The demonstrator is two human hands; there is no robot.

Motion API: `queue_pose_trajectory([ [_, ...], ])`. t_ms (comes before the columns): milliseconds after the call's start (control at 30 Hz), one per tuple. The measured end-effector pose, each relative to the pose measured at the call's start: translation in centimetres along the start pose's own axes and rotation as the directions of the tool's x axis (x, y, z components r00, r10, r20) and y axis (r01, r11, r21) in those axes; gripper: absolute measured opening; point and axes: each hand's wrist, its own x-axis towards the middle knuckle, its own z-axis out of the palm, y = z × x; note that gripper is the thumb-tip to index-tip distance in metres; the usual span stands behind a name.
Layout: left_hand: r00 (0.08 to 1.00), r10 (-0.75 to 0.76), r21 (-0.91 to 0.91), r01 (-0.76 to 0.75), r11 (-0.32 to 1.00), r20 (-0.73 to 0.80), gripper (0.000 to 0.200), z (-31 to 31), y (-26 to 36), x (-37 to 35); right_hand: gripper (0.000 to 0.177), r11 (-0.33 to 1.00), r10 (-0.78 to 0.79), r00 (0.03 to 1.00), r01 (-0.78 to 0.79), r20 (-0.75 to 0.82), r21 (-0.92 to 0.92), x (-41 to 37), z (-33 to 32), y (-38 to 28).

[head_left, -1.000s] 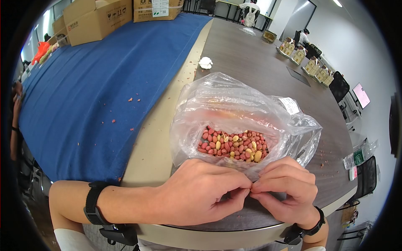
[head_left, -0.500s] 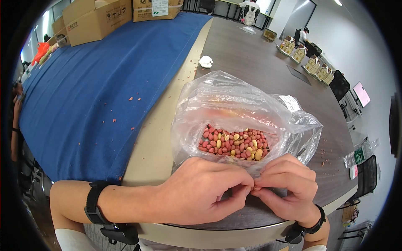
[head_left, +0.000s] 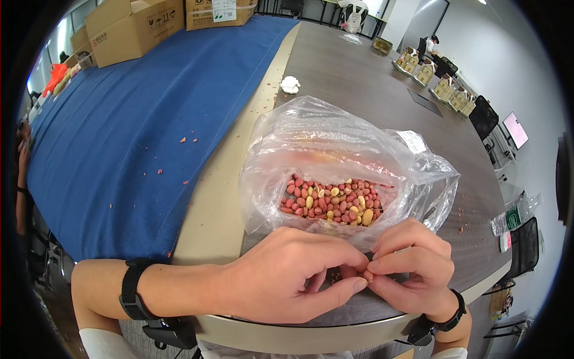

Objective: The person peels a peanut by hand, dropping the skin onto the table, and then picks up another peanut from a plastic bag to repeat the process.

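At the near edge of the table (head_left: 335,338) the person's two forearms lie, each with a black wristband (head_left: 133,289) on it. The left hand (head_left: 293,278) and the right hand (head_left: 412,272) are both curled, and their fingertips meet in front of the body. Thumb and forefinger of both hands pinch a small reddish piece (head_left: 365,276) between them. It is too small to tell for sure what it is. Under the left fingers some dark crumbs lie on the table top.

Just behind the hands stands a clear plastic bag (head_left: 335,134), open toward the person. The knuckles of both hands touch its front edge. Inside, at the bottom, lies a heap of peanuts (head_left: 332,203), most with red skin and some pale without it. A white label (head_left: 412,141) sticks on the right side of the bag.

To the left of the bag a blue cloth (head_left: 137,107) covers the table, with a few red skin flakes (head_left: 185,140) on it. Further back a crumpled white paper (head_left: 290,84) lies near the border of the cloth. At the far end of the cloth stand cardboard boxes (head_left: 128,27). On the far right side of the table a row of small model houses (head_left: 445,90) stands, and another person (head_left: 429,45) sits behind them.
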Motion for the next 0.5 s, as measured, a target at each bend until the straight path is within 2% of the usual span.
queue_pose_trajectory([
  [267,1.0,-0.001,0.046,0.002,0.999,-0.029,0.014,0.04,0.05,0.0,0.026,0.997,-0.041,0.999,0.041,-0.009,-0.065,0.14,0.25,-0.33],
  [500,0.994,-0.095,-0.053,0.092,0.994,-0.061,0.012,0.15,0.21,-0.09,0.026,0.989,-0.078,0.997,0.076,-0.013,-0.123,0.05,0.52,-0.3],
])
